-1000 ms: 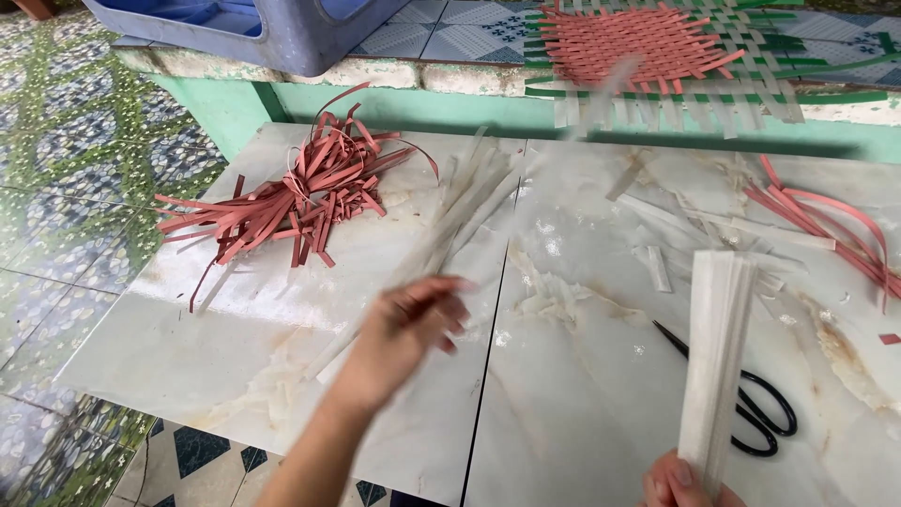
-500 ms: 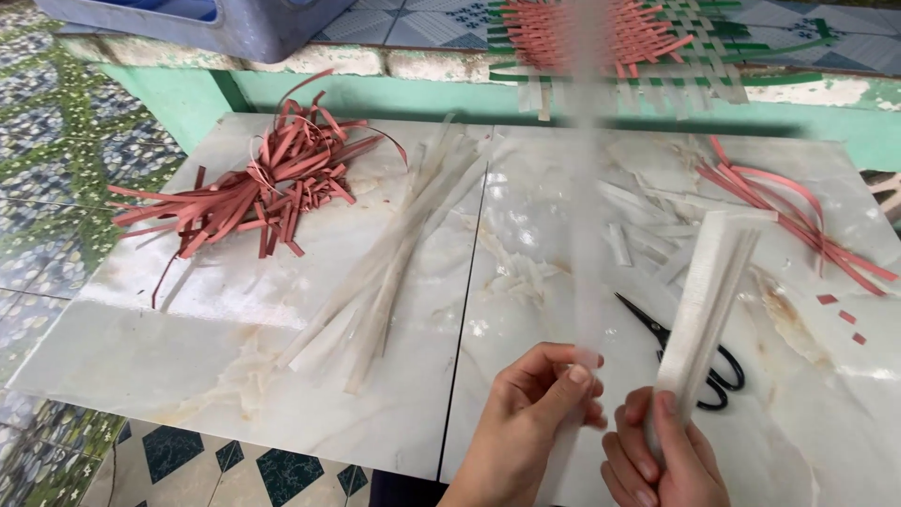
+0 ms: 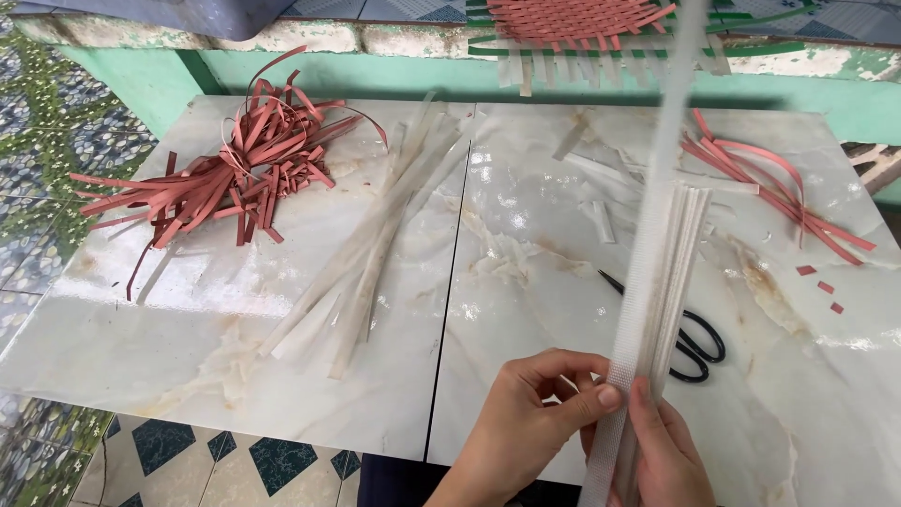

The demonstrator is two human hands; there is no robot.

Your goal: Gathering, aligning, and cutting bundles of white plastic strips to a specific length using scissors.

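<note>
So there's this long translucent white plastic strip (image 3: 648, 235), textured with a fine woven-looking pattern, standing nearly upright and running from the bottom edge right up past the top of the frame, a bit blurred at the far end. The left hand (image 3: 526, 422) has it pinched between thumb and fingertips low down, fingers curled in around it. The right hand (image 3: 666, 451) is closed around the base of a bundle of white strips (image 3: 680, 263) that fans up and away just behind the single one, touching it. Just beside the bundle, partly hidden under it, lies a pair of black-handled scissors (image 3: 694, 343). All of this is over a glossy white marble-look tabletop (image 3: 188, 357) made of two slabs with a dark seam down the middle. Left of the seam there's a loose pile of white strips (image 3: 375, 235) laid diagonally, and further left a messy heap of red strips (image 3: 235, 169). A smaller bunch of red strips (image 3: 770, 188) sits near the right edge, with a few short white offcuts (image 3: 601, 221) scattered between. Beyond the table is a green-painted ledge (image 3: 375, 70) with a half-woven red, white and green mat (image 3: 582, 23) on it. Patterned floor tiles (image 3: 56, 122) show on the left.
</note>
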